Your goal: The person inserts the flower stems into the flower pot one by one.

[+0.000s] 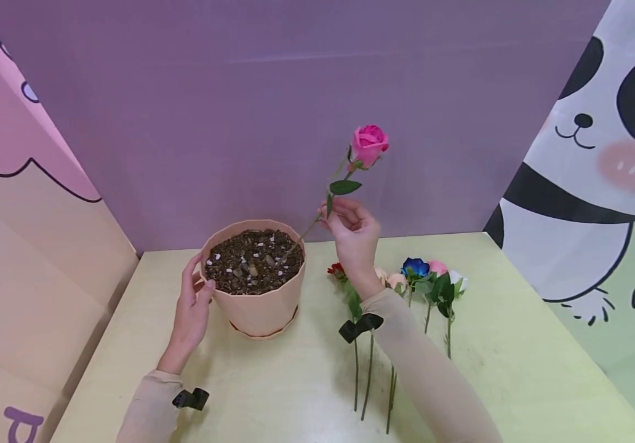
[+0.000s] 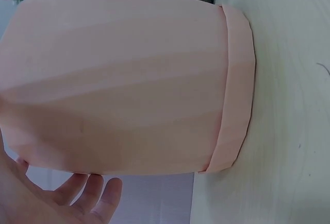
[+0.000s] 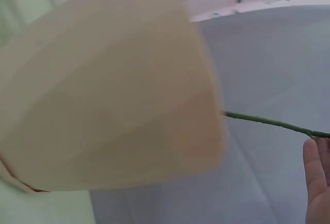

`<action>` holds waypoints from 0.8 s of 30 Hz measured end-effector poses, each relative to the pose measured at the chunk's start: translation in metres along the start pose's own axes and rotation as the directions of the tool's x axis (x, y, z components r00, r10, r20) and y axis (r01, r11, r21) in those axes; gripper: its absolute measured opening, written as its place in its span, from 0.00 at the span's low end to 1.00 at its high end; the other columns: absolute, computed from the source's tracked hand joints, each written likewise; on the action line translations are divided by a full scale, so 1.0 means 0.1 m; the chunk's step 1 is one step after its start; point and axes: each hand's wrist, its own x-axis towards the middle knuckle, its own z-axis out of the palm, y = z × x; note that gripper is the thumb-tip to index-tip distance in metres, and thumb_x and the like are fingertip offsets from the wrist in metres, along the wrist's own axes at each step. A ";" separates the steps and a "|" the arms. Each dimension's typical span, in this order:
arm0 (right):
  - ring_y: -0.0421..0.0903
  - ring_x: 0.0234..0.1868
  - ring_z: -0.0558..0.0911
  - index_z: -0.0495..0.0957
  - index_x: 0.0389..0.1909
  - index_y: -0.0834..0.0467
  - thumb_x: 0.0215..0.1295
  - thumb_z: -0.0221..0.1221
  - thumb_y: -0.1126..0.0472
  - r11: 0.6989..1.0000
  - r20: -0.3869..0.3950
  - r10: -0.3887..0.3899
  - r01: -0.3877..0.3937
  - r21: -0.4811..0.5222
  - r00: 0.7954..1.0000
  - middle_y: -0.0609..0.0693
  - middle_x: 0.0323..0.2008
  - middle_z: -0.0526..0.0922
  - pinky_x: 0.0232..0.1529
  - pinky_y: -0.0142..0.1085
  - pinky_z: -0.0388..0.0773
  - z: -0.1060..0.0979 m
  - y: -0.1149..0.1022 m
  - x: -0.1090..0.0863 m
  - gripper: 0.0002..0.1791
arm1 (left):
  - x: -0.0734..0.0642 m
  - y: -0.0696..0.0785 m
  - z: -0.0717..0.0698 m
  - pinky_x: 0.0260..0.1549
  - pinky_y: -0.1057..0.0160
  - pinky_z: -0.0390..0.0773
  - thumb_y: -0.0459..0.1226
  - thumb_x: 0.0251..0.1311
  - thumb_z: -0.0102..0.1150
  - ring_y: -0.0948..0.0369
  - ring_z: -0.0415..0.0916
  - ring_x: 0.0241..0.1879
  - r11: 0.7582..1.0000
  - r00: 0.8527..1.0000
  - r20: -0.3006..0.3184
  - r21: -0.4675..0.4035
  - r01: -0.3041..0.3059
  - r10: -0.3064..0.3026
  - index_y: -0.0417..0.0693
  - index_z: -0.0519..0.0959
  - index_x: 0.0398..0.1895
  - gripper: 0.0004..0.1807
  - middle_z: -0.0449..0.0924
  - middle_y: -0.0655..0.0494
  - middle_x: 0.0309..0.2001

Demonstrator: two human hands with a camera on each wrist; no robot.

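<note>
**While my right hand [image 1: 357,239] pinches a pink rose [image 1: 345,187], my left hand [image 1: 190,307] touches a pot [image 1: 264,309]**

Head view: the stem [image 1: 309,229] slants down to the soil [image 1: 240,247]; other flowers [image 1: 416,267] lie rightward on the bench [image 1: 290,394].

Left wrist: my fingers [image 2: 92,193] spread against the pot.

Right wrist: the stem shows between the rim [image 3: 215,126] and my fingers [image 3: 313,170].

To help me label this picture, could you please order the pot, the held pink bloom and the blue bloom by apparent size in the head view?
1. Pot, clearly largest
2. Held pink bloom
3. Blue bloom, smallest
</note>
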 end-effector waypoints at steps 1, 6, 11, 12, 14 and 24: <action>0.39 0.38 0.92 0.86 0.43 0.58 0.67 0.63 0.79 1.000 0.008 -0.006 0.006 -0.009 1.000 0.50 0.40 0.94 0.43 0.36 0.89 0.02 0.03 -0.01 0.14 | 0.00 0.00 0.00 0.70 0.33 0.69 0.43 0.84 0.41 0.38 0.64 0.75 1.000 1.000 -0.001 -0.002 -0.001 0.001 0.67 0.46 0.88 0.34 0.58 0.33 0.77; 0.38 0.37 0.92 0.85 0.44 0.63 0.66 0.63 0.80 0.999 0.010 -0.037 0.037 -0.037 0.999 0.56 0.40 0.94 0.41 0.34 0.89 0.12 0.11 -0.04 0.12 | 0.01 0.01 0.01 0.69 0.34 0.69 0.42 0.83 0.41 0.38 0.64 0.74 1.000 1.000 -0.004 0.009 -0.005 0.005 0.66 0.47 0.87 0.34 0.61 0.33 0.76; 0.39 0.36 0.91 0.83 0.47 0.72 0.66 0.63 0.80 0.997 0.066 -0.042 0.046 -0.065 0.997 0.67 0.41 0.91 0.40 0.38 0.89 0.23 0.12 -0.02 0.10 | 0.00 0.02 0.00 0.69 0.34 0.69 0.42 0.83 0.41 0.38 0.65 0.74 1.000 1.000 -0.015 0.013 0.012 -0.012 0.67 0.47 0.87 0.34 0.60 0.33 0.76; 0.38 0.36 0.91 0.82 0.48 0.73 0.66 0.63 0.79 0.996 0.084 -0.030 0.037 -0.077 0.996 0.66 0.41 0.91 0.40 0.38 0.89 0.25 0.12 -0.02 0.10 | 0.00 0.02 0.01 0.69 0.34 0.69 0.42 0.83 0.41 0.38 0.65 0.74 1.000 1.000 -0.018 0.013 0.013 -0.013 0.67 0.47 0.87 0.34 0.60 0.33 0.77; 0.37 0.35 0.90 0.82 0.49 0.75 0.67 0.65 0.77 0.992 0.116 -0.010 0.024 -0.120 0.993 0.65 0.42 0.91 0.40 0.36 0.89 0.28 0.13 -0.02 0.12 | 0.00 0.02 0.01 0.70 0.34 0.69 0.42 0.83 0.41 0.38 0.64 0.74 1.000 1.000 -0.021 0.009 0.014 -0.014 0.67 0.47 0.87 0.34 0.59 0.33 0.77; 0.62 0.37 0.90 0.84 0.49 0.72 0.71 0.65 0.71 0.964 0.284 0.096 -0.018 -0.265 0.954 0.71 0.43 0.89 0.43 0.45 0.89 0.41 0.21 -0.07 0.10 | -0.01 0.00 0.02 0.69 0.31 0.69 0.44 0.84 0.41 0.37 0.64 0.75 1.000 1.000 -0.023 0.017 -0.001 0.002 0.64 0.47 0.88 0.34 0.58 0.32 0.78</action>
